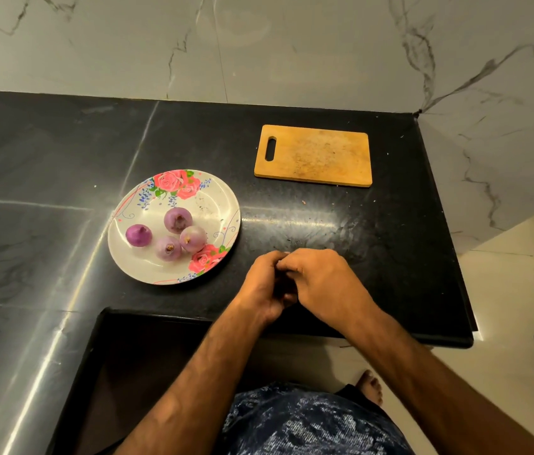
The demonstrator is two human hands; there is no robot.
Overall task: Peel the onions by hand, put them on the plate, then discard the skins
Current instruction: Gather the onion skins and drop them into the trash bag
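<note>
Status: four onions (178,220) sit peeled on the plate (134,257), at about 10 o'clock from the hands and well apart from them. Peeling and plating look done as far as I can see, with no unpeeled onion in view. What looks left is getting rid of the skins. There's no pile of them on the table (390,241), only small flecks (304,202) scattered at 12 o'clock from the hands. Left hand (265,280) and right hand (321,277) are pressed together near the table's front edge, fingers of both curled inward. What they're grasping is hidden between the palms, so I can't tell if it's the skins, though that's my guess. No bin in frame. Materials: the onions are small, round and glossy purple to pale lilac, with dry brown root stubs facing up; three touch in a cluster and the fourth, the darkest, sits alone at their 9 o'clock. The plate is round, shallow and white with a pink rose print, probably melamine. The table is polished black stone, reflective, with visible seams. A wooden cutting board (314,156), rectangular with a slot handle and a scuffed face, lies at 1 o'clock from the hands. The wall (259,44) is white veined marble.
</note>
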